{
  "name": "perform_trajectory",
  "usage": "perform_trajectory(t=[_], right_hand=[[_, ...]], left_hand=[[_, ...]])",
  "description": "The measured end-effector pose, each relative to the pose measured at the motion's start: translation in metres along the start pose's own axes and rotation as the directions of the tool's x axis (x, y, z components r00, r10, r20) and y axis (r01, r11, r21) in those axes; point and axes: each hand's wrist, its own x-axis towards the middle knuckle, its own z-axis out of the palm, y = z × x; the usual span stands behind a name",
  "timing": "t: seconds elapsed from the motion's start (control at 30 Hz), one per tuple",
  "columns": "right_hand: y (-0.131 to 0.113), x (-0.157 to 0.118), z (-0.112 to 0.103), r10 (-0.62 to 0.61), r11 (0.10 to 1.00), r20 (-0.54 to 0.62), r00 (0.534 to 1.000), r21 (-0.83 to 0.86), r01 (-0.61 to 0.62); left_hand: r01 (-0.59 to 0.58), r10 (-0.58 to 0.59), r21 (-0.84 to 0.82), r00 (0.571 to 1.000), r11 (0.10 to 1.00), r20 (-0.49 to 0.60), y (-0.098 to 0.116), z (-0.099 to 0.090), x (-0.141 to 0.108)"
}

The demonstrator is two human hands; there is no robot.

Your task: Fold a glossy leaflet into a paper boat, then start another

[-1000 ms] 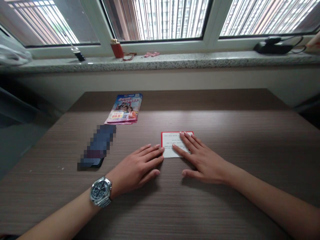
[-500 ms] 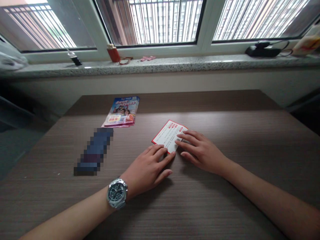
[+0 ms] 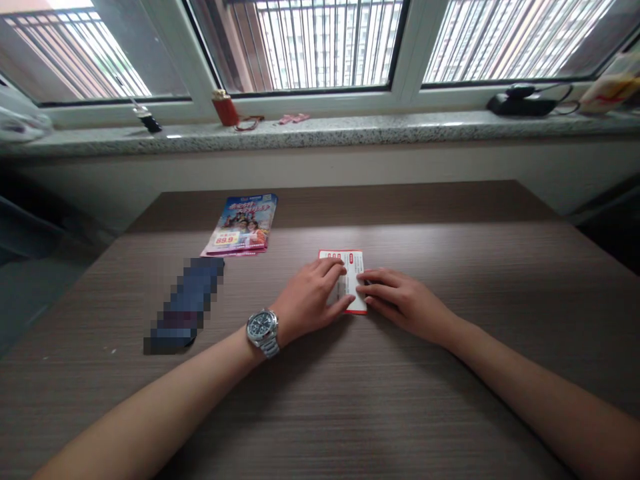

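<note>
A white leaflet (image 3: 355,275) with a red border and printed lines lies flat on the table, its edges roughly square to me. My left hand (image 3: 311,295), with a metal watch (image 3: 263,328) on the wrist, rests over the leaflet's left part, thumb and fingers apart. The fingers of my right hand (image 3: 407,301) are stretched out and touch the leaflet's right edge. Part of the leaflet is hidden under my left hand.
Further back on the wood-patterned table (image 3: 450,267) is a stack of colourful flyers (image 3: 247,223). A dark, pixelated oblong thing (image 3: 185,307) lies at left. The stone windowsill (image 3: 360,132) holds a red container (image 3: 225,109) and a black device (image 3: 520,103).
The leaflet has turned from slanted to nearly square. My left hand has moved up and right, further over it; my right hand has shifted slightly and stays at its right edge.
</note>
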Motion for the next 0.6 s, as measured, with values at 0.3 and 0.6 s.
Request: perform_trajectory(t=[0.3, 0.6], right_hand=[[0.003, 0.0, 0.005, 0.079, 0.994, -0.04, 0.996, 0.083, -0.076], [-0.005, 0.007, 0.004, 0.153, 0.988, -0.075, 0.985, 0.037, -0.151]], left_hand=[[0.007, -0.006, -0.03, 0.999, 1.0, 0.034, -0.007, 0.015, -0.005], [0.02, -0.019, -0.022, 0.999, 1.0, 0.045, -0.005, 0.013, -0.005]])
